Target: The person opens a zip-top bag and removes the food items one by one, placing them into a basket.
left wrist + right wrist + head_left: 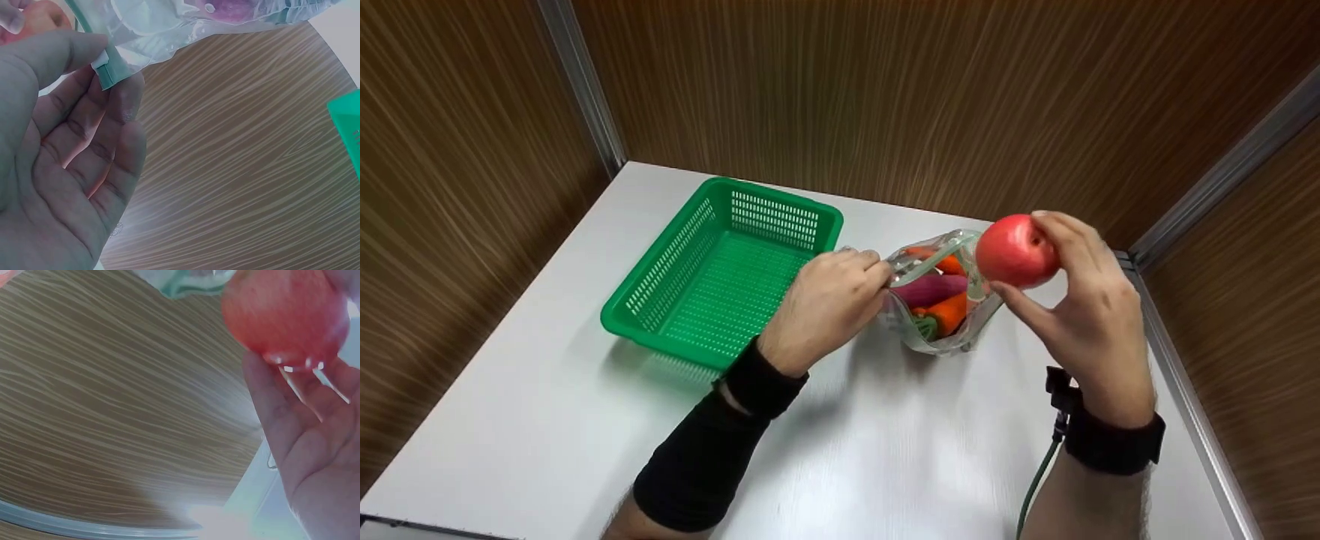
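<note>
My right hand [1091, 315] grips a red apple [1016, 251] between thumb and fingers, at the right side of a clear zip bag's mouth. The bag [904, 326] stands on the table with its mouth spread. Inside it lie orange carrots [949, 313], one with a green top, and a long purple vegetable [930, 289]. My left hand [832, 304] pinches the bag's left rim; in the left wrist view, thumb and fingertips hold the green zip strip [112, 70] at its end. The right wrist view shows the apple [287, 318] resting against the fingers.
A green plastic basket [660, 343] with slotted walls stands left of the bag, with nothing in it. Wood-grain panels [810, 97] enclose the white table [885, 465] at the back and sides. A cable [1039, 476] runs down from the right wrist.
</note>
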`<state>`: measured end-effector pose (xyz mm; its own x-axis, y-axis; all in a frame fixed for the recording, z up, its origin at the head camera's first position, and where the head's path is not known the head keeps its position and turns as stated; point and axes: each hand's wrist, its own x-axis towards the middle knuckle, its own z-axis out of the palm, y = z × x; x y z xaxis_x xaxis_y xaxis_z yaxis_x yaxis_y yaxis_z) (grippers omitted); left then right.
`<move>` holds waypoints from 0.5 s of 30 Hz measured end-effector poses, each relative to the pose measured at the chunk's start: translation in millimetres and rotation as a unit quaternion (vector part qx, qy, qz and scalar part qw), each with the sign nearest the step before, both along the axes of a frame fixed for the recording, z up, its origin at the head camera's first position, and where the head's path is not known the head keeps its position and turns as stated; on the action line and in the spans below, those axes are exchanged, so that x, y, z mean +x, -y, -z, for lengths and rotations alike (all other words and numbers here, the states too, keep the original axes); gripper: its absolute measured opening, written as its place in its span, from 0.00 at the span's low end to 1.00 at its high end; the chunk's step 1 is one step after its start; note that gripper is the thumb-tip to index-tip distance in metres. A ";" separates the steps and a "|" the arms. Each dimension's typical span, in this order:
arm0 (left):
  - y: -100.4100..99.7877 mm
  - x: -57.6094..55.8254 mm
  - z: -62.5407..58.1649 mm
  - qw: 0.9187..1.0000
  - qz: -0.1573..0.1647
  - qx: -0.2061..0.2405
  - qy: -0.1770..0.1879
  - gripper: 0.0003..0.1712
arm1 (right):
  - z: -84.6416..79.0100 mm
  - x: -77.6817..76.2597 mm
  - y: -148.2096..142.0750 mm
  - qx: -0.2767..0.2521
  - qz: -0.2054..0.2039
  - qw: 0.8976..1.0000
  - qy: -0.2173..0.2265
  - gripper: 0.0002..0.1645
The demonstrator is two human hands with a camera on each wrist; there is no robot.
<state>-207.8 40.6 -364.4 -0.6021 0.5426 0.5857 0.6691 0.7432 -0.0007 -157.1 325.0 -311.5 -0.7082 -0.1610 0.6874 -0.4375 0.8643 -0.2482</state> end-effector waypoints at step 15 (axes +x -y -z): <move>3.9 1.2 -0.3 1.000 -0.007 -0.009 0.005 0.05 | 19.6 -38.3 -25.2 -0.074 0.079 0.993 0.037 0.48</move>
